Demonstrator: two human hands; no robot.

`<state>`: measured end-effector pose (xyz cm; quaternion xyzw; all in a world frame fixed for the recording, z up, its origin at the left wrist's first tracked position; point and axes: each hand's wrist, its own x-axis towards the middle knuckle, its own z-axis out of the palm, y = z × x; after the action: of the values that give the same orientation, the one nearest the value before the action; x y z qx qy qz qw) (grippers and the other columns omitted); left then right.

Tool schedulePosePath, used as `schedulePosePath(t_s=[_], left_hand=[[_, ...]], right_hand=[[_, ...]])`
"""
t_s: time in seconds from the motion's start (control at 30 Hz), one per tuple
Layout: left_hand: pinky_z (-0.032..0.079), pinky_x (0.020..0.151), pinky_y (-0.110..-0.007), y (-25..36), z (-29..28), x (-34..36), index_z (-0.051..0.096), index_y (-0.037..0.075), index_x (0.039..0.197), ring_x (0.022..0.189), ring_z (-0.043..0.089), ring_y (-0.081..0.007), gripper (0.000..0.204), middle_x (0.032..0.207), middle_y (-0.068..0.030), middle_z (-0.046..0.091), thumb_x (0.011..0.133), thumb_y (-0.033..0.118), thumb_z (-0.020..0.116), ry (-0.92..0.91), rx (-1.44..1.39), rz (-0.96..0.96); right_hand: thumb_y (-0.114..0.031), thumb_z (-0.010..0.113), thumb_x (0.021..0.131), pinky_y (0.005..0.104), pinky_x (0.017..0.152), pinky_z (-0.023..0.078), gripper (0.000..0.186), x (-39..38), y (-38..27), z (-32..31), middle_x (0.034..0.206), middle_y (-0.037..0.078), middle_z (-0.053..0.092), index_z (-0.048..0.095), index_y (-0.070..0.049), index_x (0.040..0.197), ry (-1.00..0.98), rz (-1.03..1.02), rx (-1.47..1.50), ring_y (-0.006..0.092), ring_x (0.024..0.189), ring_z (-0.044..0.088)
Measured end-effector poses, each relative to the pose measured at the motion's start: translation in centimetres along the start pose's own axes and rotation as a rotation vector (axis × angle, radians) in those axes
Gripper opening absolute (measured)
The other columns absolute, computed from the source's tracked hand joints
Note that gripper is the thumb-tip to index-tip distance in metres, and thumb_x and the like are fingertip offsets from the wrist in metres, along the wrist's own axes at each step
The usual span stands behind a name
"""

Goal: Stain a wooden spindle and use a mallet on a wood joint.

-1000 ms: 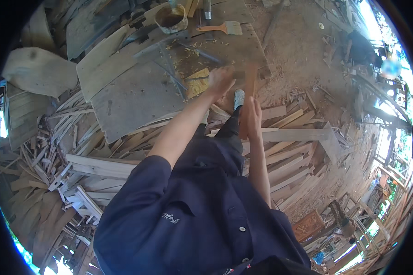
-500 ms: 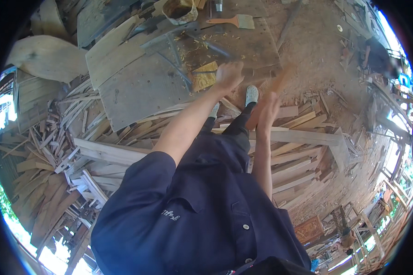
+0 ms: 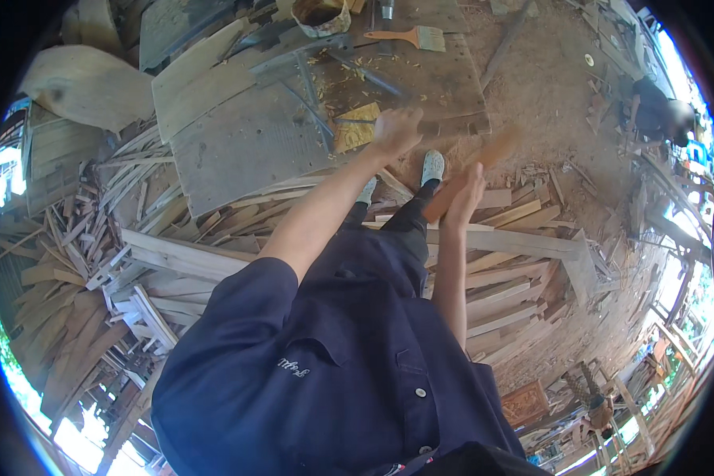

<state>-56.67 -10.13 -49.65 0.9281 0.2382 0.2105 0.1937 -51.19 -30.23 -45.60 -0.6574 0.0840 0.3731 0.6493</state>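
My left hand [image 3: 397, 132] is closed in a fist at the near edge of the wooden work board. A dark narrow blade [image 3: 359, 121] runs out of its left side across a yellow piece of wood [image 3: 355, 135], like a chisel; the grip is mostly covered by my fingers. To the right, off the board's edge, my right hand [image 3: 466, 194] is wrapped round a length of reddish-brown wood [image 3: 496, 151]. Its far end is smeared by motion and slants up to the right; its near end passes beside my leg. The two hands are apart.
On the board [image 3: 242, 151] lie several metal tools [image 3: 379, 82], yellow chips, a flat brush [image 3: 412, 36] and a stained bucket [image 3: 325, 22]. Offcuts and planks [image 3: 523, 242] cover the ground around my feet. Another person [image 3: 657, 111] is at the far right.
The far end of the wood in my right hand has swung a little to the right and nearer. My left hand stays beside the yellow wood. The whole view has shifted slightly.
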Motion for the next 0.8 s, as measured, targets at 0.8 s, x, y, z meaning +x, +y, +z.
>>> schedulePosePath(t_s=[0.8], left_hand=[[0.05,0.06,-0.043,1.3,-5.9,-2.7,0.059,0.013,0.085,0.067,0.066,-0.0294,0.026,0.072,-0.0039,0.063,0.071,0.017,0.081,0.277,-0.302,0.189]], right_hand=[[-0.041,0.06,0.105,0.0293,0.045,0.049,0.035,-7.2,0.4,2.3,0.07,0.003,0.054,0.054,-0.007,0.107,-0.205,0.178,-0.084,0.0137,0.051,0.055]])
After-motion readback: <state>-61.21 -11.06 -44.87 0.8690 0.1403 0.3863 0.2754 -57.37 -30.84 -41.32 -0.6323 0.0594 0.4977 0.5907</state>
